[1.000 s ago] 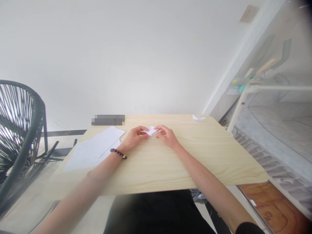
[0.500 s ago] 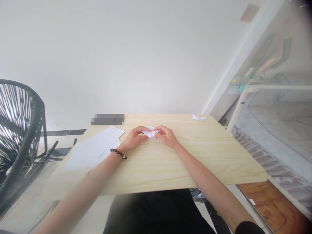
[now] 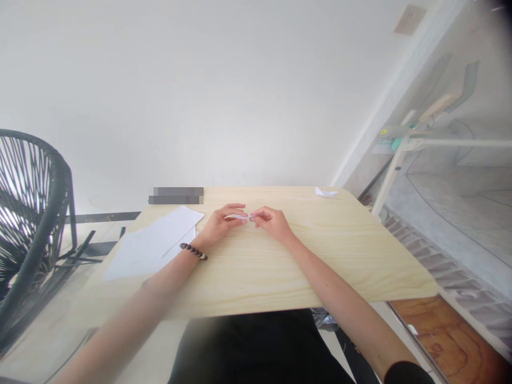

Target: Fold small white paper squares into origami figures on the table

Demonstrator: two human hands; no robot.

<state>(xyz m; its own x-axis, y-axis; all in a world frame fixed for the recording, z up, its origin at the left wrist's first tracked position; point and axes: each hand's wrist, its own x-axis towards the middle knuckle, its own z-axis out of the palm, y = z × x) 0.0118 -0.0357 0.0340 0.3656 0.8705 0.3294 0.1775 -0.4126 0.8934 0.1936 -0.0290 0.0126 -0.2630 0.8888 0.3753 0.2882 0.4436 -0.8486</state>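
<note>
A small folded white paper is held between my two hands above the middle of the table, seen nearly edge-on as a thin strip. The thumb and fingers of my left hand pinch its left part, with a dark bead bracelet on that wrist. My right hand pinches the right end with thumb and fingertips. Fingers hide much of the paper, so its full shape cannot be made out.
White paper sheets lie on the left of the wooden table. A blurred dark object is at the back left, another folded white paper at the back right. A woven chair stands left; a white metal frame rises on the right.
The folded paper has turned from showing its broad pointed face to a thin edge. Both hands have stayed at nearly the same spot, with the fingers slightly shifted.
</note>
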